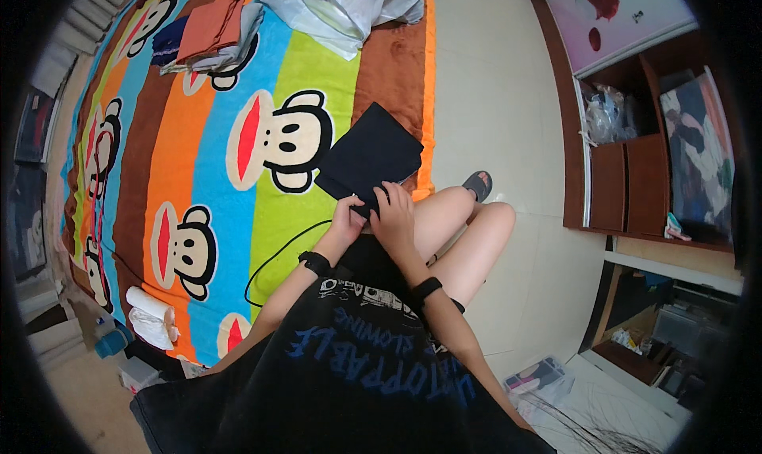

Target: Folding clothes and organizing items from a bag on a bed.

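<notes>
A black piece of folded cloth, likely a garment, lies at the brown and green edge of the bed, close in front of my lap. My left hand grips its near left corner, with fingers bent against the fabric. Just to the right, my right hand has its fingers curled over the cloth's near edge. The thumbs and the undersides of both hands are partly hidden. A dark band sits on each wrist. From beside my left forearm a thin black cord curves over the blanket.
A striped blanket with monkey faces covers the bed. Folded clothes and a whitish plastic bag lie at its far side. White rolled tissue rests at the near left. A brown cabinet stands right, across the tiled floor.
</notes>
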Demonstrator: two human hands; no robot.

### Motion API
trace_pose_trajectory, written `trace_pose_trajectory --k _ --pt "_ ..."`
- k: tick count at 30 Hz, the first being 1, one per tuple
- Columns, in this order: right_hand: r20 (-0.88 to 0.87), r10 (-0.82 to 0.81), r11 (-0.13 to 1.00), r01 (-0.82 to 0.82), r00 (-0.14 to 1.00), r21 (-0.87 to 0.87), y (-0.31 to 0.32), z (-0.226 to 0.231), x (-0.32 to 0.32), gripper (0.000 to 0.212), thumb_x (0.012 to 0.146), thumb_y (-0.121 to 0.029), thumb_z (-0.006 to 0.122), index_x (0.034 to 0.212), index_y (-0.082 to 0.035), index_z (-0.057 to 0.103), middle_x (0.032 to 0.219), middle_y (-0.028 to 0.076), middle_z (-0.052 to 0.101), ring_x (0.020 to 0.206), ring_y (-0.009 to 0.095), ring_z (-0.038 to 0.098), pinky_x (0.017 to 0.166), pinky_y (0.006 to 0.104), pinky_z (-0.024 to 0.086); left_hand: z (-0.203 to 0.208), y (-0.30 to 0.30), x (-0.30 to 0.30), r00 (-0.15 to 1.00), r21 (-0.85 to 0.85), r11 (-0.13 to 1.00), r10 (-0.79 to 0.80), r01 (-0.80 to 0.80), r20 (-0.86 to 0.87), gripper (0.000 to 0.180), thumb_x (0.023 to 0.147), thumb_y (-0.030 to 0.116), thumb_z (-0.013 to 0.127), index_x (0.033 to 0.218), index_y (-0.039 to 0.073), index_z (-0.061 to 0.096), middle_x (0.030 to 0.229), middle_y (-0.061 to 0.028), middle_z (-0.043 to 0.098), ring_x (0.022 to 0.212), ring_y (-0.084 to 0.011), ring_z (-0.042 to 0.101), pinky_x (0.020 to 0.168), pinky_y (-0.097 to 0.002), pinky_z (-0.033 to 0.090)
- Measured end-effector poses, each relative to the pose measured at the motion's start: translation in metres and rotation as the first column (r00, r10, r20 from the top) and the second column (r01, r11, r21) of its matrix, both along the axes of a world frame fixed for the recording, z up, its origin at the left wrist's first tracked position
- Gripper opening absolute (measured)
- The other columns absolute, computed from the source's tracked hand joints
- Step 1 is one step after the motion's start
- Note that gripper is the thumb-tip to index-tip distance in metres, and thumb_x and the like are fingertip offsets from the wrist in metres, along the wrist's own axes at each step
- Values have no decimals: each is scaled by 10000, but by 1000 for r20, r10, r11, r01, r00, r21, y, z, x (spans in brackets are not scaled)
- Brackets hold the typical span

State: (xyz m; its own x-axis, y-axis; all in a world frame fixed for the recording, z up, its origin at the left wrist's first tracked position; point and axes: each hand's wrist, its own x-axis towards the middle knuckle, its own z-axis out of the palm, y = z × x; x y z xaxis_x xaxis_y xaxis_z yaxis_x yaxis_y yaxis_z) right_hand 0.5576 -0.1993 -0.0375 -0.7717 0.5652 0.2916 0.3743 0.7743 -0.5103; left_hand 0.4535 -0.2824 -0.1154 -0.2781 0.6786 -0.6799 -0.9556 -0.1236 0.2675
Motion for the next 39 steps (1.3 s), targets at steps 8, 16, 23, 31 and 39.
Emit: trace_pose_trajectory --k 8,16,23,31,39 --pt "-135 -3 994 18 991 107 3 0 -9 109 732 -85 602 830 -36 599 861 101 563 933 284 518 898 427 376 7 4 7 990 1 996 -84 85 -113 204 790 113 523 966 16 559 1026 -104 618 932 -258 587 797 -405 454" --pt "-147 19 977 -49 989 -208 1 -9 -12 183 769 -70 549 944 -21 566 886 145 582 898 319 547 858 397 437 29 6 -1 999 15 1000 -19 20 -42 88 757 146 537 807 80 566 888 -67 586 734 -243 577 679 -356 477" --pt "-143 -90 827 -7 986 -563 14 -16 11 296 857 -50 507 1151 -20 516 1023 165 617 909 305 606 810 334 474 71 34 20 942 -432 901 -185 49 -279 290 778 226 651 988 33 598 913 -104 603 764 -229 601 591 -351 488" --pt "-277 -470 732 195 838 -653 47 9 87 294 895 -28 495 1183 7 447 975 106 597 891 181 584 864 296 449 136 29 -95 877 -203 977 -46 -60 -478 190 777 125 628 950 64 576 848 -39 627 681 -161 628 600 -271 529" --pt "-50 -566 626 390 823 -675 72 20 148 239 903 -102 513 1114 11 510 928 89 619 862 153 580 794 279 460 238 19 -318 508 16 899 262 -438 -821 323 814 126 619 1116 45 542 1022 -58 607 920 -176 605 779 -318 519"
